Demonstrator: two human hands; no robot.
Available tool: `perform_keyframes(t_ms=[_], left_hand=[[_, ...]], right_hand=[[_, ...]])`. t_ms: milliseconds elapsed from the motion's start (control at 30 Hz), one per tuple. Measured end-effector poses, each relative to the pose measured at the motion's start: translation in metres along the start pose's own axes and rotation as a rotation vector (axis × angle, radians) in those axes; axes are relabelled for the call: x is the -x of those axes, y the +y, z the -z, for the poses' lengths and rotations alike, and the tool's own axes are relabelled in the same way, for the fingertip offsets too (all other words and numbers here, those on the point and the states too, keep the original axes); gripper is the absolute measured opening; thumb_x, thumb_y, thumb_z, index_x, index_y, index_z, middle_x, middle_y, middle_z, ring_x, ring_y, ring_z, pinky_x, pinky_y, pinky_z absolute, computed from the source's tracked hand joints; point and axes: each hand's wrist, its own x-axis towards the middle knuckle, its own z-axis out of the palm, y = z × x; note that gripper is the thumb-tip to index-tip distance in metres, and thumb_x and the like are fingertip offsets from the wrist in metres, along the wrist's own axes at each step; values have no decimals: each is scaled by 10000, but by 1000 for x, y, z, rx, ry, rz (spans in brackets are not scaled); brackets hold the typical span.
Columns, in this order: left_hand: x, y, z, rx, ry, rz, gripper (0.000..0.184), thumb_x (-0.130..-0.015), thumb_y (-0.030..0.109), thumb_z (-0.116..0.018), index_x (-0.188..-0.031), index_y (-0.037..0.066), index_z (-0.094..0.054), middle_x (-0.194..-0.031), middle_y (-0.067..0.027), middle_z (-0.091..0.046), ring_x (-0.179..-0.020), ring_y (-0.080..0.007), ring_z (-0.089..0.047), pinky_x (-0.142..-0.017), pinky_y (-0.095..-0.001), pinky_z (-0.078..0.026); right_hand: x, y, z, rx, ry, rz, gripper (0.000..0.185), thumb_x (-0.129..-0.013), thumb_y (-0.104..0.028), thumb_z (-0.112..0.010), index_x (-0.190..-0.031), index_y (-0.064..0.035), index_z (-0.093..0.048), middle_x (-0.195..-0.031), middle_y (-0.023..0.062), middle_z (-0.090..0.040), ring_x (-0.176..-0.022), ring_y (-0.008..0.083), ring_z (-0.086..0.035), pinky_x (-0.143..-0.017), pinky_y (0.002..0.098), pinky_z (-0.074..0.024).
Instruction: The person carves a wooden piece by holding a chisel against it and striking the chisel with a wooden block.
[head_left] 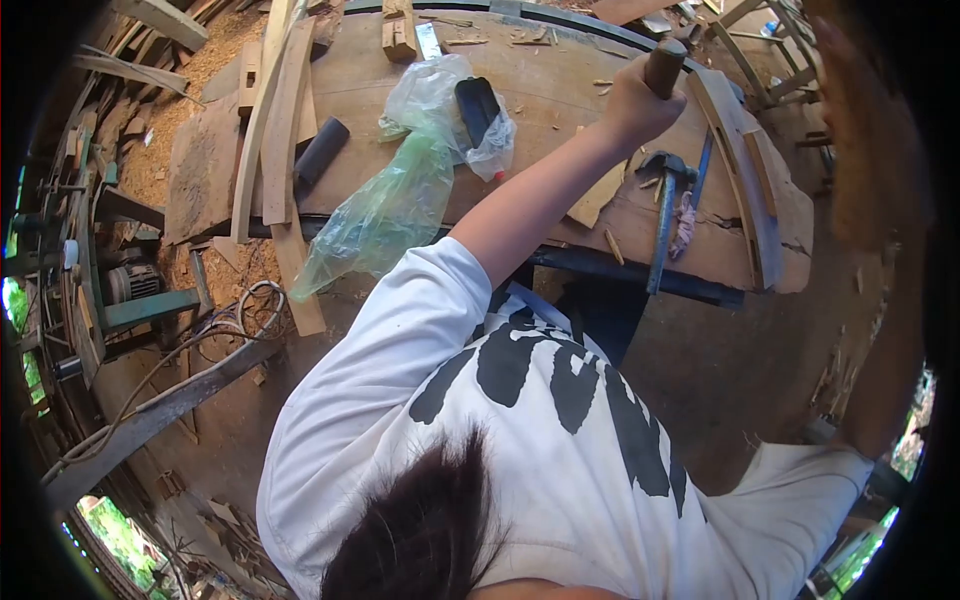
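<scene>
My left hand (640,103) is closed around the thick round wooden handle of a chisel (665,66), at the far right part of the bench; its blade is mostly hidden. At the right edge my right arm is raised, and my right hand (862,150) is a brown smear of motion, so its fingers and anything in them cannot be made out. Below my left hand lies a hammer (664,215) with a blue handle and dark head. A pink twisted cloth strip (685,226) rests beside it.
A clear and green plastic bag (400,190) with a black object (478,108) lies on the wooden bench (555,85). Left of it are a dark cylinder (321,151) and long wooden strips (285,130). A curved wooden piece (735,165) lies right. A motor (132,283) stands far left.
</scene>
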Motion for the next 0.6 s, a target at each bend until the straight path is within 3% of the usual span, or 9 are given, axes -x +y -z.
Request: perform_keyframes(t_ms=[100, 167, 233, 267, 333, 367, 500, 600], left_hand=[[-1, 1, 1, -9, -25, 28, 254, -696, 98, -711, -901, -6, -603, -782, -112, -645, -735, -173, -624, -708, -330, -504], [1, 1, 0, 39, -20, -27, 266, -701, 82, -699, -936, -13, -617, -808, -114, -662, -777, -135, -630, -722, -322, -508], [0, -1, -1, 7, -75, -13, 280, -729, 73, -702, -981, -13, -613, -873, -119, -650, -812, -164, -629, -756, -325, -504], [1, -4, -3, 18, -88, -10, 280, -729, 73, -702, -981, -13, -613, -873, -119, -650, -812, -164, -629, -756, -325, -504], [2, -8, -4, -100, 10, 76, 172, -798, 179, -671, -807, 59, -547, -657, -48, -577, -563, -168, -554, -529, -337, -452], [0, -7, -2, -89, -3, 181, 219, -747, 161, -730, -841, 25, -587, -687, -58, -618, -624, -151, -590, -581, -343, -475], [0, 0, -2, -127, -11, 192, 192, -755, 152, -705, -843, 29, -586, -673, -50, -601, -617, -138, -572, -574, -334, -468], [0, -1, -3, -102, 23, 155, 171, -758, 130, -688, -836, 25, -577, -658, -34, -575, -615, -123, -547, -569, -326, -461]], right_hand=[[6, 19, -12, 97, -218, 91, 502, -906, -174, -601, -1356, -7, -456, -1113, 112, -628, -1010, 181, -598, -892, 303, -477], [15, -15, -4, 92, -249, 79, 501, -906, -176, -602, -1356, -9, -457, -1126, 113, -627, -1025, 184, -598, -903, 305, -475], [18, -88, 37, 464, -424, -17, 447, -909, -227, -606, -1257, 33, -501, -979, 134, -639, -877, 199, -622, -762, 323, -518], [17, -93, 41, 514, -409, -63, 437, -906, -227, -607, -1235, 45, -511, -954, 141, -645, -854, 203, -629, -747, 323, -525], [15, -104, 48, 613, -385, -157, 422, -901, -227, -610, -1192, 68, -530, -905, 155, -657, -810, 212, -642, -716, 322, -540], [4, -100, 78, 52, -503, -302, 447, -908, -239, -605, -1217, 72, -519, -952, 164, -660, -826, 223, -648, -745, 325, -542], [12, -68, 13, 6, 218, 135, 530, -926, -246, -591, -1319, 83, -452, -1129, 205, -641, -975, 284, -649, -893, 360, -521], [13, -63, 7, 290, 225, -35, 568, -915, -300, -597, -1312, 79, -454, -1174, 213, -624, -1083, 296, -613, -951, 382, -483]])
